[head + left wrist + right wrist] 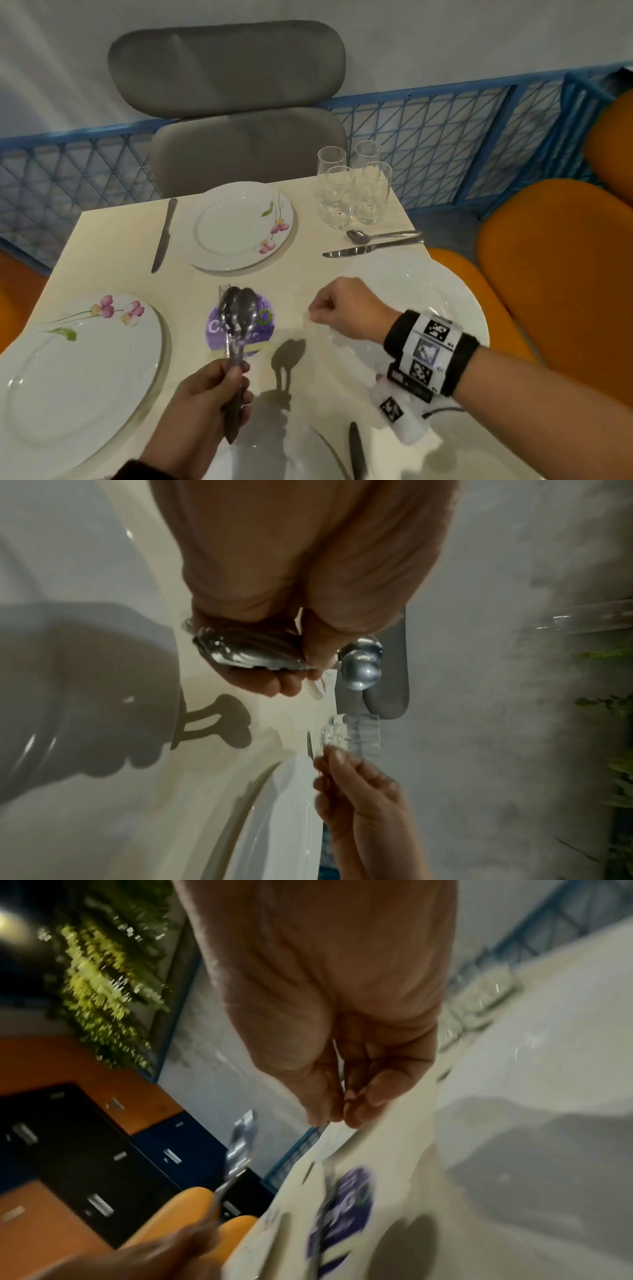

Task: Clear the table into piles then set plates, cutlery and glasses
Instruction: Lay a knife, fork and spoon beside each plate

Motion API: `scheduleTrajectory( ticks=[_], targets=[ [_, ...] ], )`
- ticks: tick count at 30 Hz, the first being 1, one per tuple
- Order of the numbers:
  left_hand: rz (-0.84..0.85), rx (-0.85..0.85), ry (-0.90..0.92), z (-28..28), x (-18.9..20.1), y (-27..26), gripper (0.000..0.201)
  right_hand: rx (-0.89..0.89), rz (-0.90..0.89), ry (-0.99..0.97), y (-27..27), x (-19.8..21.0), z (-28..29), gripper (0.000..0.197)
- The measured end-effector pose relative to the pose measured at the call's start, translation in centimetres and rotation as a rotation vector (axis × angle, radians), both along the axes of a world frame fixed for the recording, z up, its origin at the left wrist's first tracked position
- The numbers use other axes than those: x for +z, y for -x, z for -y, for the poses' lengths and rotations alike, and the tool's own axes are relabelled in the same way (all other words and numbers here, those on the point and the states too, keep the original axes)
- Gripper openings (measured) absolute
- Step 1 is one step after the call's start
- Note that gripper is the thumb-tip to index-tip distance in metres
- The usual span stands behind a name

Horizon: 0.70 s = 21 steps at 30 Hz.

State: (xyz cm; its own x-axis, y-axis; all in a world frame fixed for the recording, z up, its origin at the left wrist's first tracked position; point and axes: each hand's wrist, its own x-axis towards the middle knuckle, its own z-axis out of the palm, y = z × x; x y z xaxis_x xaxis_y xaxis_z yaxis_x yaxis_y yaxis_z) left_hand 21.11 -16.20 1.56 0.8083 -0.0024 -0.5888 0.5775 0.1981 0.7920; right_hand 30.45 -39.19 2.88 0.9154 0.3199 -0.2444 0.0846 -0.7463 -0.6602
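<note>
My left hand (219,387) grips a bundle of spoons (238,311) by the handles, bowls up, over the table's middle; the left wrist view shows the bowls (363,666) past my fingers. My right hand (339,308) hovers beside them over the right plate (445,301), fingers curled. Thumb and forefinger (325,1110) pinch something thin and pale, too blurred to name. White plates lie at the far side (239,226), left (78,370) and near edge (308,455). Several glasses (352,188) stand at the far right corner.
A knife (164,236) lies left of the far plate. Another knife (373,248) and a spoon (376,235) lie by the glasses; a third knife (356,448) lies near me. A purple sticker (265,320) marks the table. A grey chair (239,102) and orange seats (565,257) surround it.
</note>
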Motion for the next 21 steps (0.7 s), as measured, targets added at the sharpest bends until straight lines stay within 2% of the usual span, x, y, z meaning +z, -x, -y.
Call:
scheduleTrajectory(
  ticks=[4, 6, 9, 14, 17, 19, 21],
  targets=[
    [0.041, -0.067, 0.046, 1.3, 0.5, 0.8, 0.011, -0.227, -0.271, -0.430, 6.1, -0.4, -4.0, 0.013],
    [0.046, -0.113, 0.058, 1.9, 0.9, 1.4, 0.010, -0.345, -0.307, -0.581, 8.1, -0.2, -5.1, 0.008],
    [0.050, -0.190, 0.034, 2.3, 1.2, 2.6, 0.009, -0.453, -0.293, -0.666, 10.1, 0.2, -5.9, 0.011],
    [0.071, -0.332, -0.044, 1.7, 1.5, 4.5, 0.012, -0.549, -0.314, -0.690, 13.1, 0.9, -5.5, 0.018],
    [0.091, -0.343, -0.068, 0.4, 1.6, 5.3, 0.011, -0.622, -0.331, -0.697, 14.2, 1.7, -2.8, 0.016],
    [0.083, -0.337, -0.082, -1.1, 1.5, 5.5, 0.011, -0.609, -0.359, -0.522, 15.3, 1.7, -0.1, 0.022],
    [0.058, -0.305, -0.086, -2.8, 1.3, 5.7, 0.009, -0.545, -0.439, -0.265, 16.9, 1.0, 2.0, 0.023]
  ],
)
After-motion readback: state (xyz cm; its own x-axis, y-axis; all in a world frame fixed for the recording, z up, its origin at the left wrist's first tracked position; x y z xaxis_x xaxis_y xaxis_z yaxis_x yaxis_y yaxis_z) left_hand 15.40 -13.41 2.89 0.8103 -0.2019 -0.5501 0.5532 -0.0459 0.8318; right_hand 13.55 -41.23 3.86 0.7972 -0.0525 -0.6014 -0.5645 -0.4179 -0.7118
